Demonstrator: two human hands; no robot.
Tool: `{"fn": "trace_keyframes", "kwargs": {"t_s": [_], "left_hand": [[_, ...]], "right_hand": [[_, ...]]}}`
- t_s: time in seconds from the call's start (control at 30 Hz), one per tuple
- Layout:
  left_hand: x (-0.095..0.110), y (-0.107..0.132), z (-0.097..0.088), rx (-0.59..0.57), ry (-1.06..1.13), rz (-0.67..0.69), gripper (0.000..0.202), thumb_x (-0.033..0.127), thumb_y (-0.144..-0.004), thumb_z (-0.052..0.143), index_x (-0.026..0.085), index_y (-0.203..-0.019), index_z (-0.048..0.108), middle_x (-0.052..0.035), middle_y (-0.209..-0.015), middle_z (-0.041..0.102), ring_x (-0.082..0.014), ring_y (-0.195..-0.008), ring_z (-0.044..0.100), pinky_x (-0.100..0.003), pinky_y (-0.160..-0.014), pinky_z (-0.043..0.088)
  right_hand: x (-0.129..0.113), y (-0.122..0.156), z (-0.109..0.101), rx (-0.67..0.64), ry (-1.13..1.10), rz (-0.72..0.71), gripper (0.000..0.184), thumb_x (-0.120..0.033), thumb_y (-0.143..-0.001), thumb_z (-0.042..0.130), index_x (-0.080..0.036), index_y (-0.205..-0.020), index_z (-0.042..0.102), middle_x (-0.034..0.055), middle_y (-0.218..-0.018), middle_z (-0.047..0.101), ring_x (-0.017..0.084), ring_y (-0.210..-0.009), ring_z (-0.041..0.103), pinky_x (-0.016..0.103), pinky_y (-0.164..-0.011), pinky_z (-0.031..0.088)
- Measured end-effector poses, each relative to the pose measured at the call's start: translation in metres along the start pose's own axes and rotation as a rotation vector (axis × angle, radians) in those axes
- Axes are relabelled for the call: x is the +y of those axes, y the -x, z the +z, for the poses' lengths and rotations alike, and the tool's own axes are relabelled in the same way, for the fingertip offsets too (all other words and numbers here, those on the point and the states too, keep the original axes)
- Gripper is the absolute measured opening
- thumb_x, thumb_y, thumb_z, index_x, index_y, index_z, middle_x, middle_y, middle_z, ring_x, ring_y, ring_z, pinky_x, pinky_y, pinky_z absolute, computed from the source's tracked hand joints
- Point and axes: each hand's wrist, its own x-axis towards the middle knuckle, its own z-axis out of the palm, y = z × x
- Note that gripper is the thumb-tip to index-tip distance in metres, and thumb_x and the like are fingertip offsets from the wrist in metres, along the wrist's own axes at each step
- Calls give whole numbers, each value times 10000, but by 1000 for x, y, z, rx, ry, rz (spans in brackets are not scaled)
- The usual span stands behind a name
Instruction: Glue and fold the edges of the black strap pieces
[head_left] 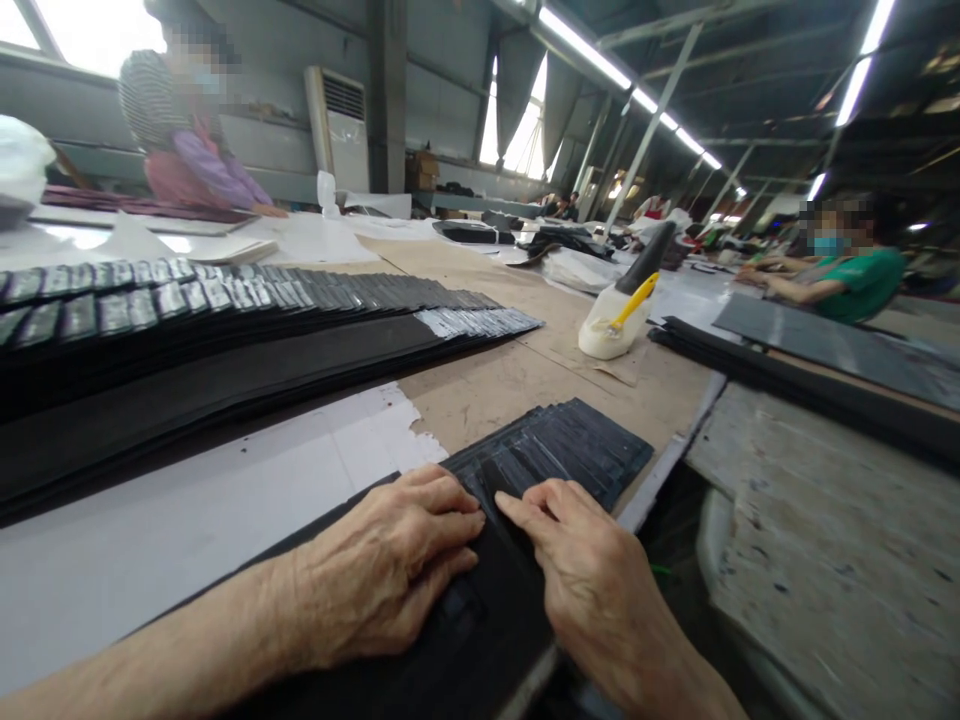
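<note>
A stack of black, flat sheets (480, 640) of leather-like material lies in front of me, its far ends fanned out in glossy, overlapping strips (570, 445). My left hand (397, 555) rests on the stack, fingers bent and pressed together at the edge of the top black sheet. Close beside it, my right hand (592, 565) has its fingers curled and its index fingertip at the same edge. Both hands appear to grip this edge; the thumbs are partly hidden.
Long fanned stacks of black pieces (225, 370) lie at left. Ahead stands a cut-open white container (615, 320) with a yellow-handled brush (636, 300). A stained board (832, 540) and more black sheets (810, 385) are at right. Co-workers sit or stand beyond.
</note>
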Motion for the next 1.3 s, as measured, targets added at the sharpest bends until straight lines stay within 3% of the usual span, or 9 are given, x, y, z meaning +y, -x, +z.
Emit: {"fn": "trace_keyframes", "kwargs": {"t_s": [0.1, 0.33, 0.47, 0.6, 0.73, 0.97, 1.17, 1.3], "left_hand": [[0, 0, -1, -4, 17, -5, 236, 153, -877, 390, 154, -1030, 570, -82, -928, 581, -201, -896, 513, -339, -829, 432], [-1, -2, 1, -16, -2, -12, 165, 137, -863, 396, 138, -796, 547, -82, -920, 576, -199, -900, 507, -335, -834, 436], [0, -2, 0, -19, -18, -8, 197, 150, -877, 368, 141, -825, 557, -81, -919, 569, -197, -900, 506, -330, -838, 435], [1, -1, -1, -30, -9, -8, 235, 147, -880, 367, 148, -1004, 567, -74, -946, 570, -193, -904, 503, -324, -835, 432], [-3, 1, 0, -32, 4, -4, 254, 160, -883, 380, 153, -1055, 567, -71, -982, 579, -185, -923, 507, -313, -841, 432], [-17, -2, -7, 6, 87, 25, 258, 105, -862, 409, 162, -1046, 581, -45, -1034, 590, -137, -931, 522, -238, -830, 432], [-42, -31, -15, -10, -105, 118, 293, 76, -816, 440, 146, -1063, 582, -83, -1049, 588, -191, -940, 514, -325, -843, 406], [-57, -41, -7, 23, -38, 166, 220, 93, -827, 437, 139, -933, 624, -82, -902, 616, -170, -836, 531, -301, -777, 419]], "right_hand": [[3, -6, 0, -58, -52, 11, 371, -30, -815, 368, -172, -1026, 637, 45, -778, 540, 146, -728, 473, 252, -653, 438], [2, -10, -3, -73, -52, -108, 319, -49, -829, 373, -148, -990, 631, 51, -805, 574, 153, -742, 474, 264, -663, 442], [9, -15, -8, -109, -65, -74, 318, -38, -822, 382, -169, -966, 633, 39, -801, 574, 140, -756, 511, 248, -668, 457], [13, -14, -5, 62, -132, 13, 295, -60, -845, 384, -148, -976, 633, 43, -789, 584, 125, -732, 550, 239, -669, 470], [3, -6, 3, 85, -43, -2, 273, -72, -837, 391, -141, -903, 647, 54, -746, 563, 139, -705, 528, 246, -637, 464], [-8, -1, 6, 95, 123, -122, 311, -46, -830, 356, -116, -942, 637, 66, -759, 575, 156, -725, 491, 251, -643, 454], [-6, -2, 7, 76, 114, -107, 323, -45, -821, 344, -105, -950, 634, 76, -772, 564, 164, -740, 486, 258, -628, 455], [-7, 0, 7, 73, 120, -109, 330, -48, -823, 346, -113, -973, 632, 74, -784, 572, 158, -747, 494, 253, -652, 464]]}}
